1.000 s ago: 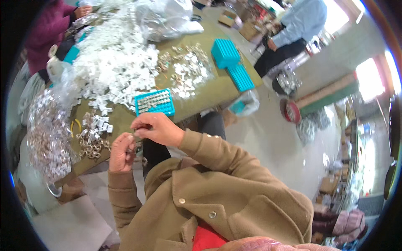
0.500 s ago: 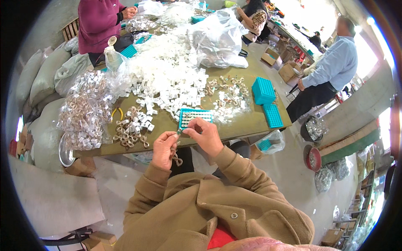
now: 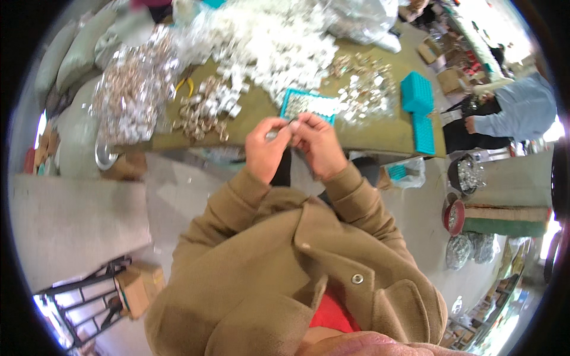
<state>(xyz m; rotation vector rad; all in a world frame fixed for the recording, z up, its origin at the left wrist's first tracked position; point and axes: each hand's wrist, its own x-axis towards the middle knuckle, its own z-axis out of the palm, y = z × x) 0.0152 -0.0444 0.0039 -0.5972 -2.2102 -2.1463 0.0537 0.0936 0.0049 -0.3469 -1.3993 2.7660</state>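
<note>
My left hand [image 3: 266, 149] and my right hand [image 3: 321, 144] meet at the table's near edge, fingertips pinched together. Between them is a small thing, blurred and mostly covered by the fingers; a pale bit shows at my left fingers. Just beyond lies a teal tray [image 3: 284, 105] with rows of small whitish round pieces. To its left sits a heap of beige cord coils and white pieces [image 3: 208, 110]. A loose scatter of shiny pale pieces [image 3: 367, 98] lies to its right. Behind it spreads a large pile of small white pieces [image 3: 270, 44].
Yellow-handled pliers [image 3: 189, 86] lie beside a bulging clear bag [image 3: 132, 89] on the left. Teal trays [image 3: 417, 92] stand stacked at the table's right end, another teal tray [image 3: 423, 134] before them. A person in a light blue shirt [image 3: 518, 111] stands at the right.
The view has tipped down and shifted, so the table sits higher in it. My hands have come together at the fingertips; the beige coil that hung below my left hand no longer shows.
</note>
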